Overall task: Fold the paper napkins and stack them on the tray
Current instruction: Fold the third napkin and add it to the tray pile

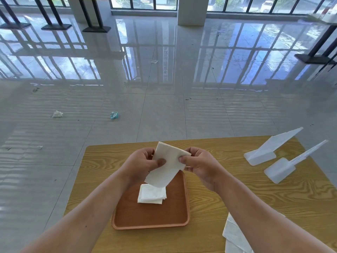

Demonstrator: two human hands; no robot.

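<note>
A white paper napkin (166,166) hangs in the air above the far end of the brown tray (151,219), folded into a long strip. My left hand (141,164) pinches its left edge with the thumb on top. My right hand (197,166) pinches the right upper corner. On the tray lies a small stack of folded white napkins (151,195), partly hidden under the held napkin. More unfolded white napkins (235,234) lie on the table at the lower right, partly covered by my right forearm.
The wooden table (228,189) ends just beyond my hands, with shiny tiled floor behind. Two translucent plastic stands (260,153) (280,169) sit at the table's far right. Bits of litter lie on the floor.
</note>
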